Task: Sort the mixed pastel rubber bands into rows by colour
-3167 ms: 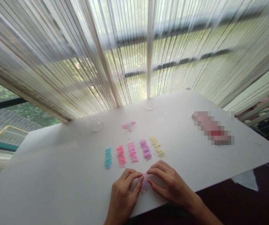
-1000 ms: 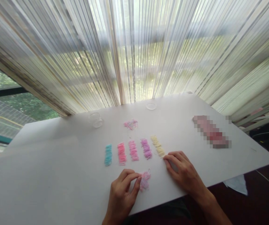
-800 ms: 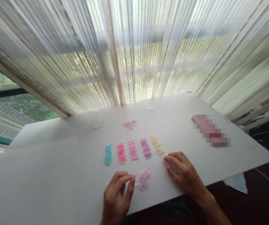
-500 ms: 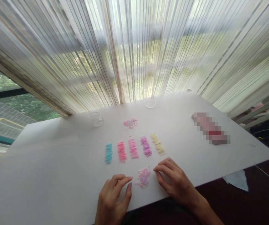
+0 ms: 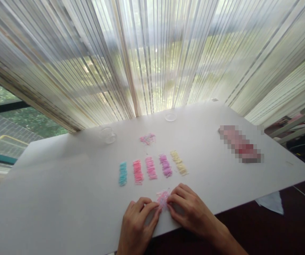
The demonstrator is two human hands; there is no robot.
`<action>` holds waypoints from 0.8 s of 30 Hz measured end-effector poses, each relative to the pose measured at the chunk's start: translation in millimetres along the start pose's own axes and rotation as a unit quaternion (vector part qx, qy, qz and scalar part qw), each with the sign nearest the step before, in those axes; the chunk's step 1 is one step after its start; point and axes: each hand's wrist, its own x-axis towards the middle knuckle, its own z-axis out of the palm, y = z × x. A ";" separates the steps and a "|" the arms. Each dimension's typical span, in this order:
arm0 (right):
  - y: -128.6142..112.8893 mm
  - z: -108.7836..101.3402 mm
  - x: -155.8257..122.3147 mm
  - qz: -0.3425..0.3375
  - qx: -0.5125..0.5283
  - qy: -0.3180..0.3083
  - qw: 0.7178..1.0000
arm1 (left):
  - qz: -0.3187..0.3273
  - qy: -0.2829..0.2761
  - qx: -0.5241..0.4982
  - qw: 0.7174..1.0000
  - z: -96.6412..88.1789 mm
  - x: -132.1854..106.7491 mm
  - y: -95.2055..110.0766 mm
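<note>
On the white table (image 5: 62, 191) a small mixed pile of pink and purple pieces (image 5: 163, 197) lies near the front edge. My left hand (image 5: 139, 221) and my right hand (image 5: 188, 210) close on it from either side, fingers bent and fingertips pinching into the pile. Just beyond it lie sorted rows of the same small pieces: a teal row (image 5: 122, 173), two pink rows (image 5: 138, 171) (image 5: 151, 168), a purple row (image 5: 165, 165) and a yellow row (image 5: 179, 163). What the pieces are is too small to tell.
A second small mixed pile (image 5: 147, 139) lies farther back. A clear little jar (image 5: 107, 134) and a clear round lid (image 5: 170, 116) stand near the far edge, by the striped curtain (image 5: 152, 56). A blurred pink object (image 5: 240, 143) lies at the right.
My right hand came back from beside the yellow row to the near pile. My left hand, which had let go and drawn back, has returned to it. Both hands now pinch the pile.
</note>
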 end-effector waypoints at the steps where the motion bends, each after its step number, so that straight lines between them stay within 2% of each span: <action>1: 0.1 -0.1 0.2 -0.001 0.005 0.003 1.000 | -0.001 -0.002 0.001 1.000 0.1 -0.2 -0.1; 4: 0.3 -1.2 0.6 0.000 0.038 0.020 0.999 | -0.001 -0.002 0.003 1.000 -0.5 0.0 0.4; 9: 1.4 -4.5 0.9 0.039 0.106 0.045 0.993 | -0.004 0.014 -0.003 1.000 -0.5 4.1 1.8; 13: 1.8 -6.6 3.9 0.060 0.132 0.039 0.989 | -0.012 0.031 -0.019 0.999 1.5 8.0 2.5; 24: 2.5 -5.8 10.3 0.066 0.156 0.028 0.985 | -0.026 0.008 -0.083 0.996 5.1 16.2 -1.6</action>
